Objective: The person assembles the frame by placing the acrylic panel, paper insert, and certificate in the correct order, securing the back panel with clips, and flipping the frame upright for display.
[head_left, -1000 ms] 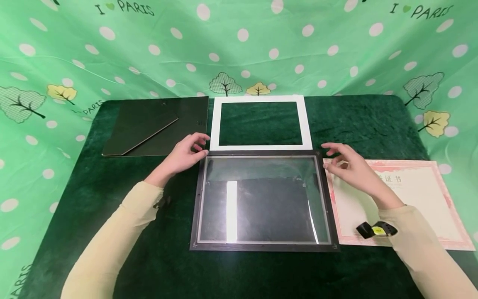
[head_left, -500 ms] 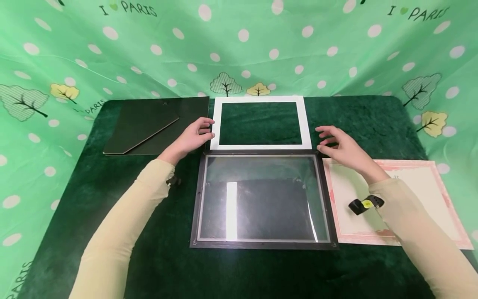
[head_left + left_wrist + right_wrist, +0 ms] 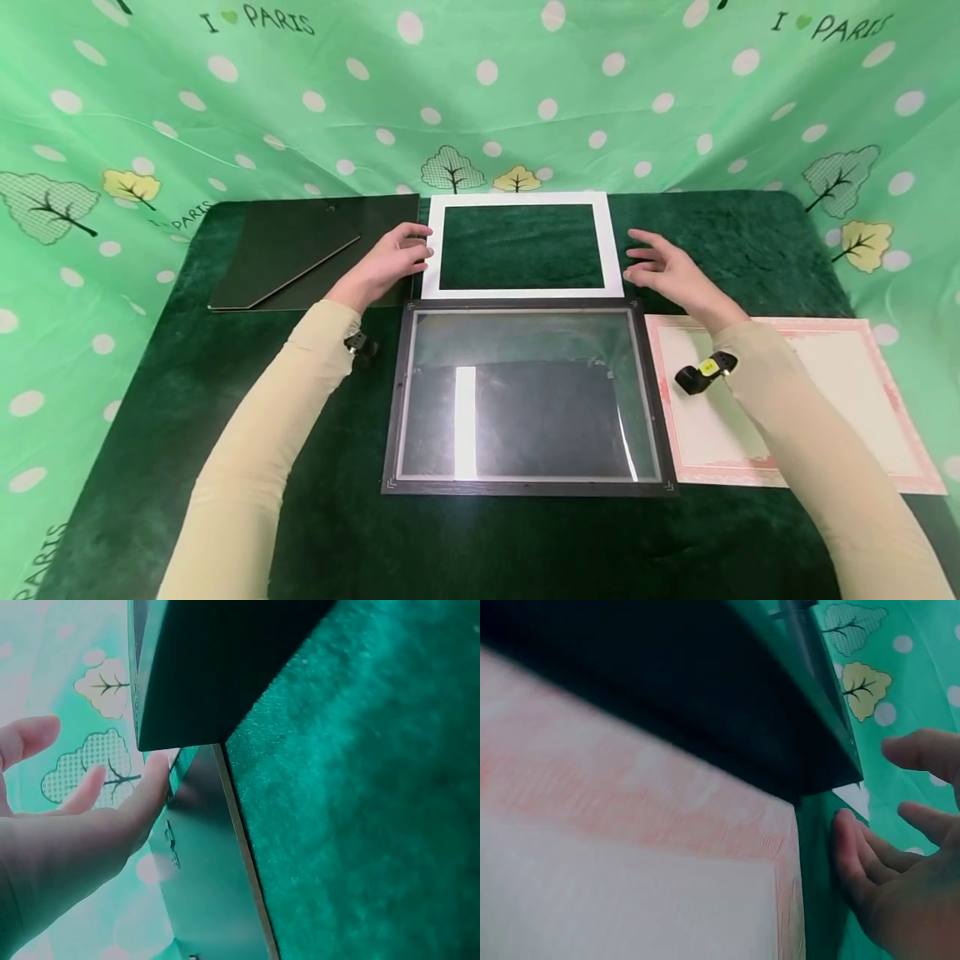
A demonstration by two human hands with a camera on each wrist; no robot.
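Note:
A white rectangular mat [image 3: 525, 293] lies flat at the back of the table, with dark cloth showing through its window. My left hand [image 3: 386, 262] reaches in from its left, fingertips right at the mat's left border, fingers loosely bent. On the opposite side, my right hand [image 3: 675, 279] has its fingers spread, tips close to the mat's right edge. Neither hand grips anything. Directly in front of the mat lies a black picture frame [image 3: 525, 487] with a clear, shiny pane. In the right wrist view, fingers [image 3: 847, 840] appear beyond the frame's dark side.
At the back left lies a dark backing board [image 3: 292, 242] with a diagonal-edged flap, partly under my left hand. A pink-bordered certificate [image 3: 847, 375] lies right of the frame, beneath my right forearm. Dark green cloth [image 3: 337, 533] covers the table; a green patterned curtain [image 3: 487, 100] stands behind.
Both hands have moved away from the black frame's upper corners, farther back to the two sides of the white mat. Mat, frame, board and certificate stay in place.

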